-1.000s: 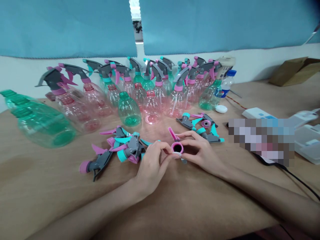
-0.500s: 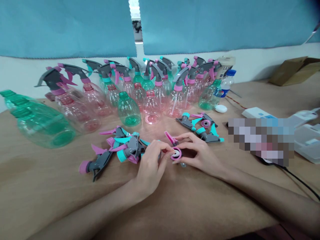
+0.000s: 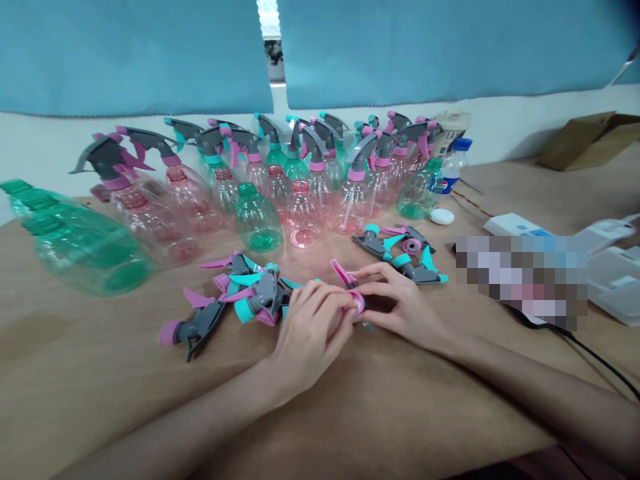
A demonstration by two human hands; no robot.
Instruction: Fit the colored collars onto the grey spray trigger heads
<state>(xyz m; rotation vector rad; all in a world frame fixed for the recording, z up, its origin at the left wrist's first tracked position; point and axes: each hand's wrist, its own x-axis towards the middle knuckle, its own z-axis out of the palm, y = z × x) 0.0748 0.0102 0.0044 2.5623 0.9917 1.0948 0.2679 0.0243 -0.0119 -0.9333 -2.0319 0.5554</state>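
A grey and pink trigger spray head (image 3: 342, 274) is between my two hands, its pink collar turned toward me. My right hand (image 3: 403, 303) grips it from the right, thumb and fingers around the collar. From the left, my left hand (image 3: 315, 323) closes thumb and fingertips on the collar's rim, covering part of its opening. Whether those fingertips also pinch a small part inside is hidden. Just left of my left hand lies a pile of loose spray heads (image 3: 265, 297) in grey, pink and teal. More loose spray heads (image 3: 400, 250) lie beyond my right hand.
Spray bottles (image 3: 353, 207) stand in rows at the back, several without heads. Green bottles (image 3: 90, 253) lean together on the left. A blue-capped drink bottle (image 3: 455, 167), a white oval object (image 3: 442, 217), a power strip (image 3: 520, 230) and a cardboard box (image 3: 585, 143) are to the right.
My left fingers have moved slightly right and farther over the pink collar, hiding most of the white disc seen inside it before. My right hand has barely moved.
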